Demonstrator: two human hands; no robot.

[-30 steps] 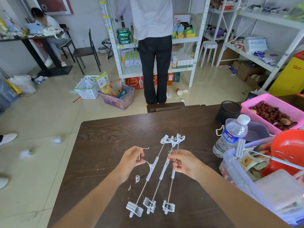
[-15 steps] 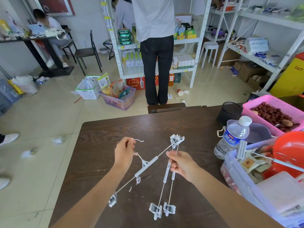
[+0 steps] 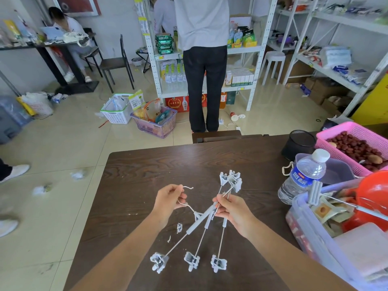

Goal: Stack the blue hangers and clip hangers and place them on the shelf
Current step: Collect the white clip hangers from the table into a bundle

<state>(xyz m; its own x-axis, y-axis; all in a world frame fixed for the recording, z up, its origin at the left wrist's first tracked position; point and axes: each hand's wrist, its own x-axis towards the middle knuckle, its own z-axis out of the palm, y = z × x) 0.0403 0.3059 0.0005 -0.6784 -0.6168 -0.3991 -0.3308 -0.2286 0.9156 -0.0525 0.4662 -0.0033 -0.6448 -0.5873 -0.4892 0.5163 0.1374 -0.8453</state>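
Three pale grey clip hangers (image 3: 204, 222) fan out above the dark wooden table (image 3: 147, 164). Their far clips (image 3: 230, 181) bunch together and their near clips (image 3: 191, 261) spread apart. My left hand (image 3: 170, 201) pinches the wire hook of the leftmost hanger. My right hand (image 3: 233, 211) grips the bars of the other hangers near their middle. Another clip hanger (image 3: 315, 193) sticks out of the clear bin on the right. A white shelf (image 3: 241, 49) stands across the floor.
On the right of the table stand a water bottle (image 3: 302, 175), a clear bin (image 3: 310, 238) with a red bowl, a pink basket of dates (image 3: 357, 141) and a black cup (image 3: 298, 143). A person (image 3: 205, 59) stands at the shelf. Baskets sit on the floor.
The leftmost hanger, swung wide to the left half a second ago, has come back toward the other two. Both hands have stayed on the hangers.
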